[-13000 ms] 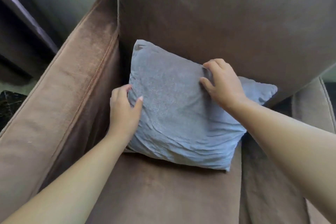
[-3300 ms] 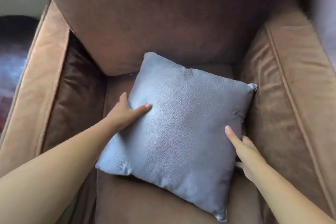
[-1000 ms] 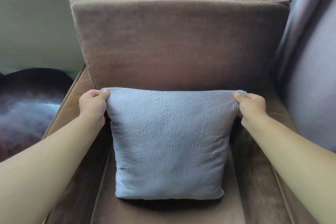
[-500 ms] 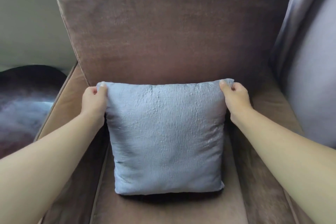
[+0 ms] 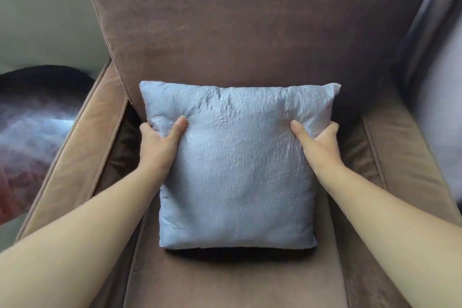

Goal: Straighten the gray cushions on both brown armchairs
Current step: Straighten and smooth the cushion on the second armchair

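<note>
A square gray cushion (image 5: 237,170) stands upright in the middle of a brown armchair (image 5: 225,32), leaning against its backrest with its bottom edge on the seat. My left hand (image 5: 160,145) grips the cushion's left side, thumb pressed into the front. On the opposite side, my right hand (image 5: 317,144) holds the cushion in the same way. The fingers of both hands are hidden behind the cushion.
The armchair's left armrest (image 5: 75,157) and right armrest (image 5: 405,170) flank the seat. A dark rounded object (image 5: 32,112) lies beyond the left armrest. A grayish-purple curtain (image 5: 437,82) hangs at the right. A pale wall is at upper left.
Both hands have slid from the cushion's top corners down to its sides. The cushion now stands squarely against the backrest, and the view has moved closer.
</note>
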A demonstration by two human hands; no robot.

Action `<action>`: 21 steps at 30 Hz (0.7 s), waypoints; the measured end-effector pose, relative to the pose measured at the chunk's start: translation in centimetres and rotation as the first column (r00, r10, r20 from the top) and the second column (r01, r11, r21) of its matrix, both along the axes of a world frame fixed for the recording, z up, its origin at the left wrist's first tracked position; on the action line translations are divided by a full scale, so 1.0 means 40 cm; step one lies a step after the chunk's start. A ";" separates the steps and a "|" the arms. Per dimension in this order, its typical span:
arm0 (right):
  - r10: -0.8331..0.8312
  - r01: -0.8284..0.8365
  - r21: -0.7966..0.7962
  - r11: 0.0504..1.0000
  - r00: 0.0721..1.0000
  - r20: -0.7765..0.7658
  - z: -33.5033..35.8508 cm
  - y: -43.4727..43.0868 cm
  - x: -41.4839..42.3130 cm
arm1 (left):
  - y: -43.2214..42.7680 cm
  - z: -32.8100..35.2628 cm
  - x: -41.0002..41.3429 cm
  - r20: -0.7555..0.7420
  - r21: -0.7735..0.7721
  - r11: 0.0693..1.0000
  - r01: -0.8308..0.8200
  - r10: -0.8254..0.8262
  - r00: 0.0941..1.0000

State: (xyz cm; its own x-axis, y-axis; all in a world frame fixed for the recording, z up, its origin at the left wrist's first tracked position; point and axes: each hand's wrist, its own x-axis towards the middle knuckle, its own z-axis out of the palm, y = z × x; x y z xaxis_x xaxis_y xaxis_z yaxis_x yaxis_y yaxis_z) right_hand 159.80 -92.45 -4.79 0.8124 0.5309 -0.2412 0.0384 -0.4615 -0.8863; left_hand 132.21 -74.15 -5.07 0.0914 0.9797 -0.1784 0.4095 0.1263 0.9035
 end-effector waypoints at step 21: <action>0.759 -0.389 -0.657 0.646 0.420 0.498 0.013 -0.056 -0.077 | -0.083 0.009 -0.043 -0.827 0.123 0.643 0.756 -0.354 0.436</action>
